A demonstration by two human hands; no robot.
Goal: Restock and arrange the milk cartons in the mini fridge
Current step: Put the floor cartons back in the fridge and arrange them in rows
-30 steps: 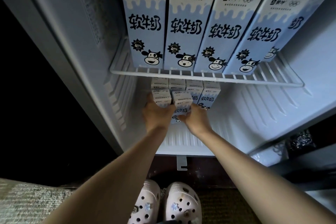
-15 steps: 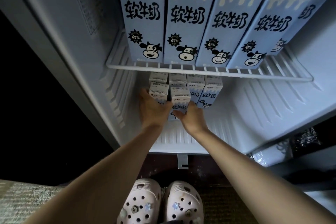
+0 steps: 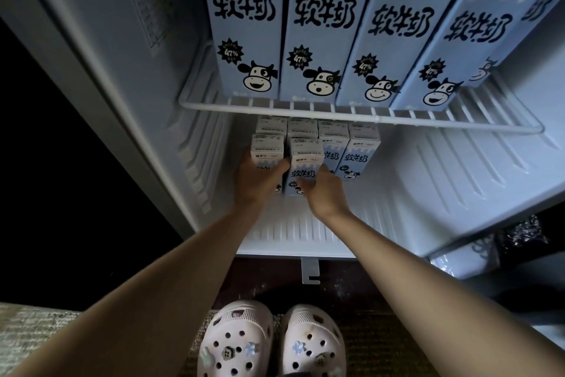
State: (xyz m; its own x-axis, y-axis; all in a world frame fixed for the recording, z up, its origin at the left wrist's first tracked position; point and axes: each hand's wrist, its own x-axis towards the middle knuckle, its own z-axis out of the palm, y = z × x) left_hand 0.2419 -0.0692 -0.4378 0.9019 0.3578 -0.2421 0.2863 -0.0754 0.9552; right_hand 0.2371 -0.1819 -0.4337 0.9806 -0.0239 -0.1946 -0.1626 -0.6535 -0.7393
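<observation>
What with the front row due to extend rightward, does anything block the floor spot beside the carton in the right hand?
Nothing visible does. Right of the front carton that the right hand holds, the fridge floor lies bare in front of the back-row cartons.

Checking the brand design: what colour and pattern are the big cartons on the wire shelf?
Light blue with white drips on top, black lettering and a cartoon cow; head view.

Wire shelf [image 3: 351, 110] holds tall cartons [image 3: 318, 25]; fridge floor [image 3: 397, 193] holds small cartons [image 3: 356, 156].
</observation>
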